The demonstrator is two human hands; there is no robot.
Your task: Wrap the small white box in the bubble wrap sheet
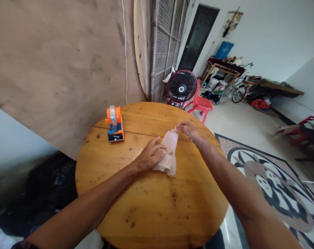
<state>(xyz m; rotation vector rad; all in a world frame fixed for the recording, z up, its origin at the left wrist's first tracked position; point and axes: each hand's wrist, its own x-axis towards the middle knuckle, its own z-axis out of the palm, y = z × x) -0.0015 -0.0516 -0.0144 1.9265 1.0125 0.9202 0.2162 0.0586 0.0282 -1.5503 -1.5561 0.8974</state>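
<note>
A thin, pale pink plastic bag lies on the round wooden table, with something pale and blocky showing through its lower part. My left hand rests on the bag's left side, fingers stretched out over it. At the bag's far end, the fingertips of my right hand pinch its gathered top edge. What is inside the bag is too veiled to name. To the left stands an orange and blue tape dispenser with a roll of clear tape, apart from both hands.
Beyond the table's far edge are a dark red fan and a red plastic chair. A brown board rises along the left. Black plastic bags lie on the floor at lower left; a panda-patterned mat lies at right.
</note>
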